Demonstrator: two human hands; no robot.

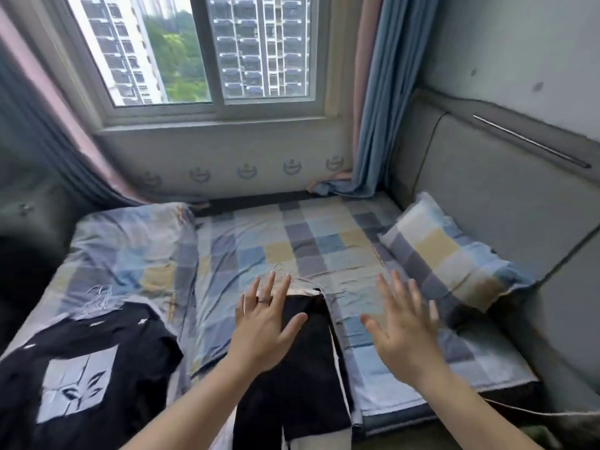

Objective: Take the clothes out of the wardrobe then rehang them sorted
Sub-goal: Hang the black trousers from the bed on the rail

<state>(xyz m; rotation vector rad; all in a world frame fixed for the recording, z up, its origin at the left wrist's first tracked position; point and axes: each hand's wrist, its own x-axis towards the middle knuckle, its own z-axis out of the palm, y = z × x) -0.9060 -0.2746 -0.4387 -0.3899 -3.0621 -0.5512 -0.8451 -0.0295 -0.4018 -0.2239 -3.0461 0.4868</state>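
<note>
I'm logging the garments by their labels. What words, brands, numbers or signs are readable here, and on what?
No readable text anywhere.
Black T-shirt: white square print with a leaf-like figure, no letters.
Wall emblems below the window: crest shapes, too blurred to read.
Black garment beneath the left hand: no label shows.

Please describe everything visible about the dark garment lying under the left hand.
The dark garment is black or dark navy soft cloth with a thin white line down its right edge. It lies flat on the checked bedsheet, its lower end reaching over the bed's near edge. A pale band crosses its top, where a thin wire hanger shows. The left hand rests on its upper part, fingers straight.
</note>
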